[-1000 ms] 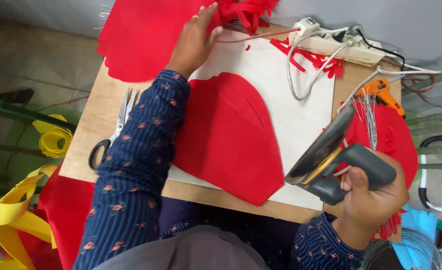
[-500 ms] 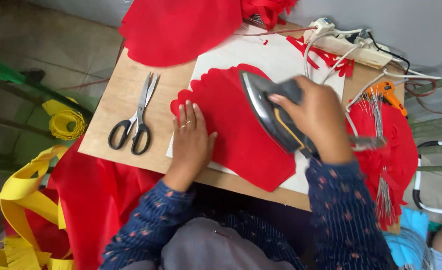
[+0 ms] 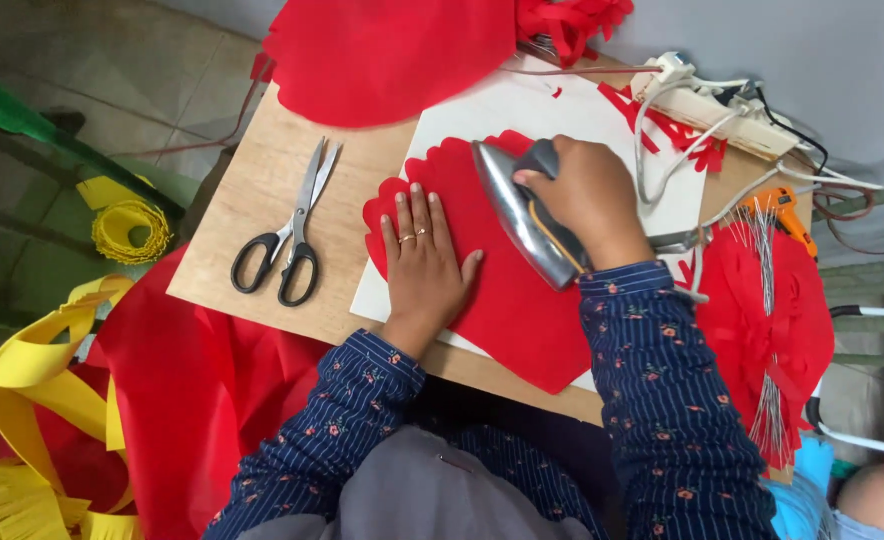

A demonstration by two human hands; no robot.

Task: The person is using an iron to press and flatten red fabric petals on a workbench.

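Far left, off the table: yellow paper strips (image 3: 37, 400) and a small yellow roll (image 3: 130, 230) on the floor, red sheet (image 3: 197, 400) hanging past the near-left table edge. On the wooden table (image 3: 252, 190), black-handled scissors (image 3: 287, 235) lie shut, blades pointing far. Right of them a white board (image 3: 522, 110) carries a red petal-shaped piece (image 3: 507, 290) with a scalloped far-left edge. Left hand (image 3: 424, 265) lies flat on the petal's left part, fingers spread, palm down, pressing it. Just right, the right hand (image 3: 582, 200) is wrapped around the handle of a clothes iron (image 3: 522, 220), soleplate tilted up on its edge over the petal's middle. Hands close but not touching. Far side: a large red sheet (image 3: 392, 55). Far right: white power strip (image 3: 712, 100) with cords, orange glue gun (image 3: 777, 205), bundle of thin wires (image 3: 767, 300) on red fringed paper (image 3: 772, 330).
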